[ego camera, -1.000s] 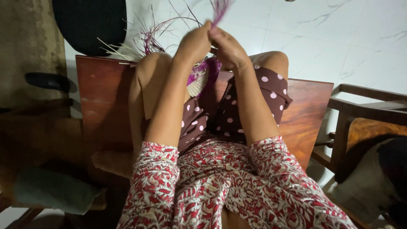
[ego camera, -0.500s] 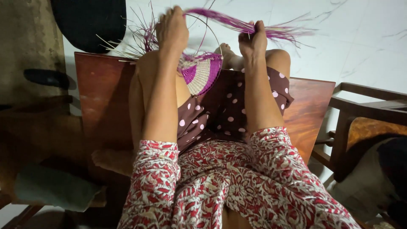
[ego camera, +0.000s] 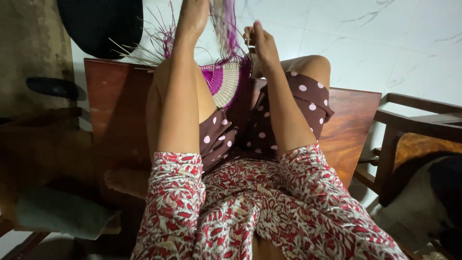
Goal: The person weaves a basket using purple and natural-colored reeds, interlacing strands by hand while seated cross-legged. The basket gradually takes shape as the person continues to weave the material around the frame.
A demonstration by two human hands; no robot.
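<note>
Head view, left hand [ego camera: 192,19] closed on purple strands [ego camera: 226,29], right hand [ego camera: 260,45] pinching them

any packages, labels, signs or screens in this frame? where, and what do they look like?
None in view: no package, label, sign or screen.
What is there instead: a half-woven purple and cream straw piece on the person's lap, with loose purple and pale strands rising from it.
The left hand and right hand hold those strands above a reddish-brown wooden table.
</note>
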